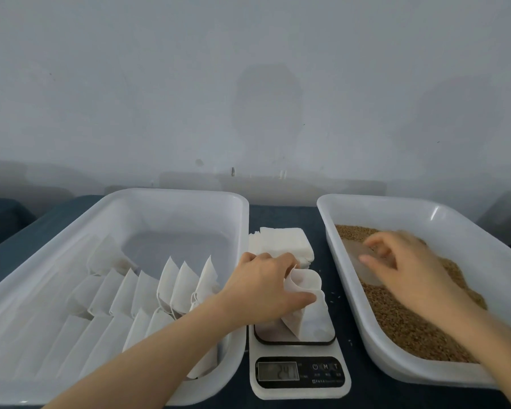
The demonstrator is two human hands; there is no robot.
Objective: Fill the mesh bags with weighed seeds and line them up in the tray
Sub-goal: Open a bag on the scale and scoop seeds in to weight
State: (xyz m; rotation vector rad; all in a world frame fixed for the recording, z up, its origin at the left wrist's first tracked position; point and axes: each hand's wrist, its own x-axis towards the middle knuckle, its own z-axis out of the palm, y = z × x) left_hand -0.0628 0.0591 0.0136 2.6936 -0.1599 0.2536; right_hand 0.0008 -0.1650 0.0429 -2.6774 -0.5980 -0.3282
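now left hand (263, 287) pinches 1 mesh bag (307, 286) open on the scale (300, 392); right hand (407, 261) grips a scoop (357, 262) in seeds (410, 326); next, likely a steady pour.

The person shows as bare arms: the left hand (263, 287) and left forearm (160, 349) appear sharp, the right hand (407, 270) blurred above the right forearm (484, 343). Both arms are slender.

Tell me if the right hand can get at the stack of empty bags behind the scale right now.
Probably not yet: the right hand grips a scoop in the seeds; nothing else seems to block the stack.
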